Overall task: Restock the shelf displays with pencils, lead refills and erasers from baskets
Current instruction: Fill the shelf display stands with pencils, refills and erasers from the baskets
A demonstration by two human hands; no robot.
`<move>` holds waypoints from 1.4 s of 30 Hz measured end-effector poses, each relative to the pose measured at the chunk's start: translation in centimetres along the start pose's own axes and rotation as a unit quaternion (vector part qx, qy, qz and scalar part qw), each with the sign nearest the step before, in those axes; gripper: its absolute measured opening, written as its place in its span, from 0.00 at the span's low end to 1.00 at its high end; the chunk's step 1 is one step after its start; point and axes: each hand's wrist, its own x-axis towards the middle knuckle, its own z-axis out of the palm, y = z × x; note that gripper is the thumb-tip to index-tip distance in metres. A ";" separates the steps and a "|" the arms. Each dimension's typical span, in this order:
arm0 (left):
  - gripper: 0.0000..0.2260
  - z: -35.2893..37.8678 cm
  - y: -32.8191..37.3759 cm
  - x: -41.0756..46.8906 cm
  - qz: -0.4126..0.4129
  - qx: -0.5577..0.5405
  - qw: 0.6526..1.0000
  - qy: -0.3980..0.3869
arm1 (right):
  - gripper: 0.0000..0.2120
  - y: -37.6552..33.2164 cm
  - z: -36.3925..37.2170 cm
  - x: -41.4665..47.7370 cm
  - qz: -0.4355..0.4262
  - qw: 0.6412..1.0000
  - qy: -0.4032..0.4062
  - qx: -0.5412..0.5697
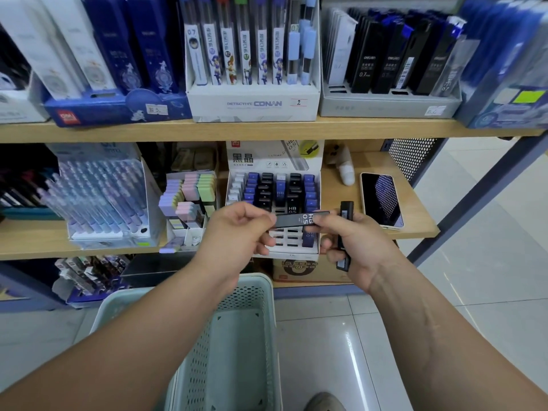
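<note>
left grip (237,232) closed, pinching the left end of the HB 0.5 lead refill case (299,218) | case level, just in front of the lead display box (261,158) | right grip (355,244) closed, pinching its other end, also clasping a second black case (347,209) upright, right of the box | basket (255,292) below the box

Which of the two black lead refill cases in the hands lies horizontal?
The HB 0.5 case, pinched between left hand and right hand; the other case stands upright in the right hand.

Left hand (237,232) pinching, right hand (366,246) gripping
</note>
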 end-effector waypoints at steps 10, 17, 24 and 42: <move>0.15 1.3 -0.4 -0.3 0.069 0.191 0.965 -0.165 | 0.07 0.4 0.3 -0.4 0.010 0.993 -0.059 -0.097; 0.17 1.4 -1.0 0.2 0.106 0.283 0.935 -0.187 | 0.04 0.6 -0.1 -0.1 0.010 0.993 -0.035 -0.116; 0.15 1.5 -0.9 1.1 0.118 0.271 0.939 -0.176 | 0.11 0.6 0.0 0.3 0.027 0.993 -0.018 -0.115; 0.09 2.3 1.8 6.1 0.242 0.397 0.884 -0.052 | 0.23 -0.5 -1.1 0.6 0.077 0.993 0.068 0.053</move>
